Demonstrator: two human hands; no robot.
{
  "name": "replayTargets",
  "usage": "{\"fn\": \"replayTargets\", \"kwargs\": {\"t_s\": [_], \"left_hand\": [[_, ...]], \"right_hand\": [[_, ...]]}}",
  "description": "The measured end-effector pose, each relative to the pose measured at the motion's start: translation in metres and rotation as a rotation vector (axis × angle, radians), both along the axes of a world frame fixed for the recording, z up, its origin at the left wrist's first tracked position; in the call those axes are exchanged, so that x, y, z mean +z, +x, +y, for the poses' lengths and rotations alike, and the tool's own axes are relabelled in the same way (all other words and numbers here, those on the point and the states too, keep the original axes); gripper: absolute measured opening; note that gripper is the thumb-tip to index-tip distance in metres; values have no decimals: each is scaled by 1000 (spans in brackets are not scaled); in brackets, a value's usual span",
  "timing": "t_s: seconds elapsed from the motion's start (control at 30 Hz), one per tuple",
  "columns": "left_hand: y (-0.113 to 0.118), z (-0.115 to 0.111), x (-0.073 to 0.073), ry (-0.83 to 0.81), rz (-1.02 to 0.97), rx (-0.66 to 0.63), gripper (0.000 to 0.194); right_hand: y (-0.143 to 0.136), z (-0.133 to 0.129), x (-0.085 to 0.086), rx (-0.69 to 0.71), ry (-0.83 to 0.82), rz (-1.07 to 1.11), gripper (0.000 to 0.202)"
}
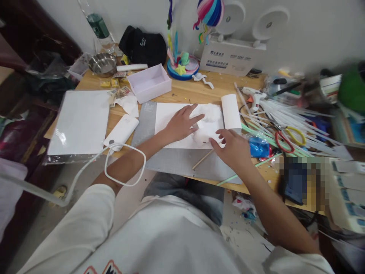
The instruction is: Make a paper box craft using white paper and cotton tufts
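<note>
A white paper sheet [165,118] lies on a grey cutting mat [176,161]. Two white fluffy pieces, cotton-like, rest on the sheet: an upper one [212,112] and a lower one [202,136]. My left hand [182,123] is spread over the sheet, fingers apart, its fingertips beside the upper fluffy piece. On the other side, my right hand [232,146] hovers at the lower piece with thumb and fingers apart. Neither hand visibly holds anything. A thin brown stick [202,160] lies on the mat, left of my right hand. Behind that hand is a roll of white paper [231,111].
Right: a glue gun [255,97], scissors [285,139], many white and green strips [296,114]. Left: a bagged white sheet stack [81,121], a white power bank-like block [121,129], a lilac box [149,82]. At the back stands a colourful balloon ornament [182,68].
</note>
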State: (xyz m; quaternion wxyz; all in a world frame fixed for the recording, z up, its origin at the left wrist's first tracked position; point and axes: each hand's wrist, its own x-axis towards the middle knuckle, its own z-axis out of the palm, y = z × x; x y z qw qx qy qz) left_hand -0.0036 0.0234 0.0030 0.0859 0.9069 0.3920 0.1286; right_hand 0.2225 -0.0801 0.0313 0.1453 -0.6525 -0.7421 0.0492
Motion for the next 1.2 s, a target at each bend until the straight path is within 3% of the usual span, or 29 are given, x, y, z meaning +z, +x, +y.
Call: {"fn": "replayTargets", "kwargs": {"t_s": [0.1,0.2,0.33,0.4,0.5,0.53,0.67,0.77,0.87,1.0,1.1,1.2], "left_hand": [[6,28,-15,-54,-11,2,42],[-2,53,-26,-64,-17,39,37],[-12,62,-25,-73,-100,98,42],[-11,54,-19,-78,-130,75,43],[1,37,-12,-71,-122,39,77],[6,32,-11,-69,-105,32,79],[21,30,-15,-70,-76,75,42],[19,51,-20,-60,-87,125,33],[10,85,-23,-37,-104,160,34],[-3,121,-24,-11,-130,119,32],[-11,124,-22,2,-152,53,42],[-19,110,-15,27,-171,71,59]], "right_hand": [[-9,6,-12,-37,-23,-19,37],[-3,3,-30,-81,50,120,30],[7,-8,-39,-104,110,268,28],[9,-13,-37,-44,114,235,27],[11,-15,-34,109,104,77,25],[13,-15,-33,154,101,13,25],[26,-14,-29,292,79,-192,25],[42,-17,-27,361,68,-286,27],[59,-22,-25,362,72,-327,28],[69,-25,-26,266,68,-345,26],[65,-24,-21,227,52,-339,25],[53,-14,-3,178,122,-269,21]]}}
